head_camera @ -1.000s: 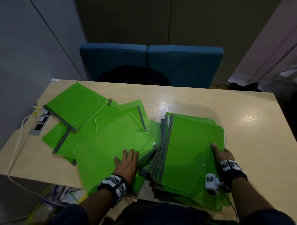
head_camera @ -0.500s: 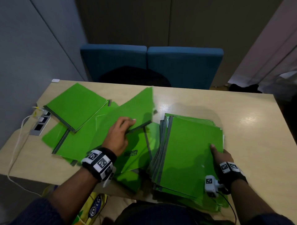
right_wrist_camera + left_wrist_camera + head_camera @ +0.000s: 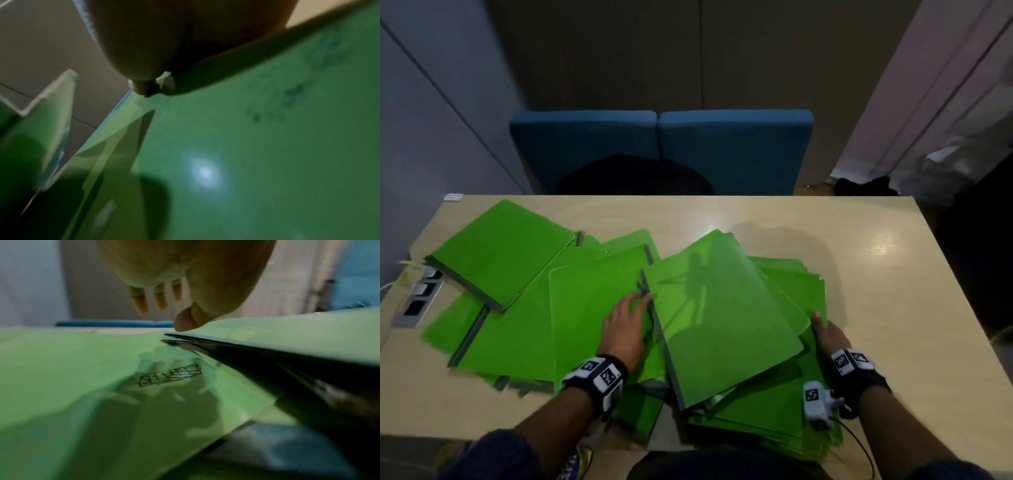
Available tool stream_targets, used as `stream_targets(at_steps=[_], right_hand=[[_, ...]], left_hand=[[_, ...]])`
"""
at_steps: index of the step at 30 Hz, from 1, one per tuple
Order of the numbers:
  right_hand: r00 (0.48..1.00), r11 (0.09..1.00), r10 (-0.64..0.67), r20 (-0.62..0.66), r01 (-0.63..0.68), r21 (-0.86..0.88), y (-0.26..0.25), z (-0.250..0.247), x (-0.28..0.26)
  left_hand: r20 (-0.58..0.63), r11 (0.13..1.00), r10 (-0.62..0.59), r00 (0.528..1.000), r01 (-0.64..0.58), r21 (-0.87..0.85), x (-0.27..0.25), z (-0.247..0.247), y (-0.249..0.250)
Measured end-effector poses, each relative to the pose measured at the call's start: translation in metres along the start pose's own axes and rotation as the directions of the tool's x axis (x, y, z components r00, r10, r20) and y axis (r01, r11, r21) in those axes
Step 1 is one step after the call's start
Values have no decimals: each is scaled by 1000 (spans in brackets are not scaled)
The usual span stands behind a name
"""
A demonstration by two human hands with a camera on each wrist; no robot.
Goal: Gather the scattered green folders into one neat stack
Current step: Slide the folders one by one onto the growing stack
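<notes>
A thick stack of green folders (image 3: 774,407) lies at the table's near right. Its top folder (image 3: 722,318) sits askew, turned clockwise, with its dark spine to the left. My left hand (image 3: 628,320) lies flat beside that spine, fingers straight; in the left wrist view the thumb (image 3: 185,321) touches the spine edge (image 3: 226,344) above a folder with a printed logo (image 3: 170,375). My right hand (image 3: 825,334) rests flat against the stack's right side, its thumb on a green cover (image 3: 246,146). More scattered folders (image 3: 585,308) overlap on the left, with a small pile (image 3: 500,250) at the far left.
A grey socket block (image 3: 417,301) with a white cable sits in the table's (image 3: 859,246) left edge. A small white tag (image 3: 453,197) lies at the far left corner. Two blue chairs (image 3: 661,147) stand behind the table. A bag (image 3: 571,469) shows below the near edge.
My left hand lifted one folder off the left spread and carried it right onto the stack, where it now lies askew. The right hand stayed at the stack's right side.
</notes>
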State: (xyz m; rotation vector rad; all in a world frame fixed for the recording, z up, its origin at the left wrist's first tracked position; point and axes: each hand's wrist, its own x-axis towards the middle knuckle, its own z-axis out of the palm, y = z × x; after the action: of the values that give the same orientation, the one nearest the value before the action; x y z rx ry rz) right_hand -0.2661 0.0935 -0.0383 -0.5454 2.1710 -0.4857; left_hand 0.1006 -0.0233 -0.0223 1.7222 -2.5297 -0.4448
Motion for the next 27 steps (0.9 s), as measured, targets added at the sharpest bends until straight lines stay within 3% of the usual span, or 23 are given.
stream_targets(at_steps=[1, 3, 5, 8, 11, 15, 17, 21, 27], right_hand=[[1000, 1000, 8, -6, -8, 2, 0, 0, 1], [1000, 1000, 17, -14, -16, 19, 1, 2, 2], [1000, 1000, 18, -17, -17, 23, 0, 1, 1], [1000, 999, 17, -3, -16, 48, 1, 1, 2], [1000, 997, 4, 15, -5, 74, 2, -1, 2], [999, 995, -18, 32, 14, 96, 6, -2, 2], [999, 995, -15, 30, 12, 99, 5, 0, 3], [999, 994, 32, 1, -32, 102, 0, 3, 5], [999, 984, 36, -16, -33, 176, 2, 8, 4]], left_hand=[[19, 972, -166, 986, 167, -164, 3, 1, -1], [196, 798, -366, 909, 416, -436, 10, -2, 2], [390, 641, -362, 846, 530, -555, 18, 2, 12], [386, 568, -350, 854, 521, -637, 28, 10, 34], [308, 593, -364, 879, 474, -651, 40, 8, 51], [259, 684, -217, 941, 336, -648, 47, -1, 59], [279, 728, -174, 945, 314, -610, 45, 2, 63], [292, 761, -199, 935, 335, -556, 35, 20, 85], [227, 827, -178, 957, 271, -493, 24, 43, 105]])
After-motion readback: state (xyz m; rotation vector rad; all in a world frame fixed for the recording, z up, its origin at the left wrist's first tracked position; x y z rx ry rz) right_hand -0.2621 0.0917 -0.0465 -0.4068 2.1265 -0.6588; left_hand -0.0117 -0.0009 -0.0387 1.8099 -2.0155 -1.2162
